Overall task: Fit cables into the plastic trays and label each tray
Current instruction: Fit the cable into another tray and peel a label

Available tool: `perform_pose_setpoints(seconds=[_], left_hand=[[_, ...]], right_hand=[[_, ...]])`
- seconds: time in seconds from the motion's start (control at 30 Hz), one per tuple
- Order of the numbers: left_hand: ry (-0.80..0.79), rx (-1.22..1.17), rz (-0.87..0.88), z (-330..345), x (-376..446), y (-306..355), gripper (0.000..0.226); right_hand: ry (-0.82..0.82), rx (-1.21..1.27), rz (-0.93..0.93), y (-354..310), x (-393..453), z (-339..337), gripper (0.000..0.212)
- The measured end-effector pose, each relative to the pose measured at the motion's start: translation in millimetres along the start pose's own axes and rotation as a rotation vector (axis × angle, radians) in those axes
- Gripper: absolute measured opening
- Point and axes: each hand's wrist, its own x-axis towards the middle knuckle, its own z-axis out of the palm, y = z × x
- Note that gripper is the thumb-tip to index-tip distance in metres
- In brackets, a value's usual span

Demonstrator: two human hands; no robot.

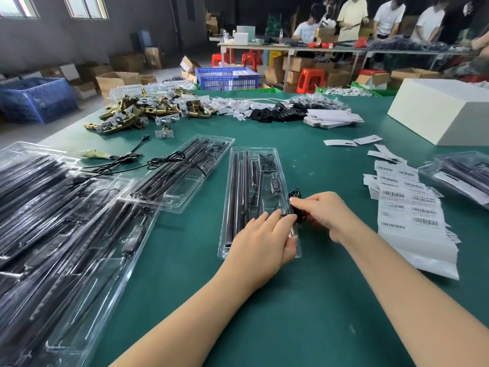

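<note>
Two hands: right hand (321, 211) pinches cable (295, 201), left hand (260, 241) beside.

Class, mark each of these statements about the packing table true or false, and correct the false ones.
1. The right hand holds a black cable at the tray. True.
2. The left hand rests on the tray's near end. True.
3. The barcode labels lie left of the tray. False: they lie to its right.
4. The table top is red. False: it is green.
5. Brass hardware is piled at the far left of the table. True.
</note>
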Motion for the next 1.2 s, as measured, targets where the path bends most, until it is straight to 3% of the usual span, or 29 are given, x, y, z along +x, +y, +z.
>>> perform_pose_setpoints(seconds=[0.27,0.57,0.8,1.0,1.2], left_hand=[[0.062,-0.166,-0.068,1,-2,0,0.059],[0.098,-0.228,-0.085,-2,-3,2,0.055],[0.035,-0.245,-0.083,-2,-3,0,0.061],[0.037,-0.226,-0.07,-1,-3,0,0.053],[0.008,-0.107,-0.042,0,-3,2,0.05]], right_hand=[[-0.159,0.093,0.134,-7,0,-8,0.023],[-0.229,-0.068,0.109,-23,-2,-9,0.026],[-0.306,-0.198,0.102,-28,-7,-4,0.034],[-0.099,-0.549,-0.121,-18,-18,15,0.022],[0.096,-0.471,-0.294,12,-34,28,0.02]])
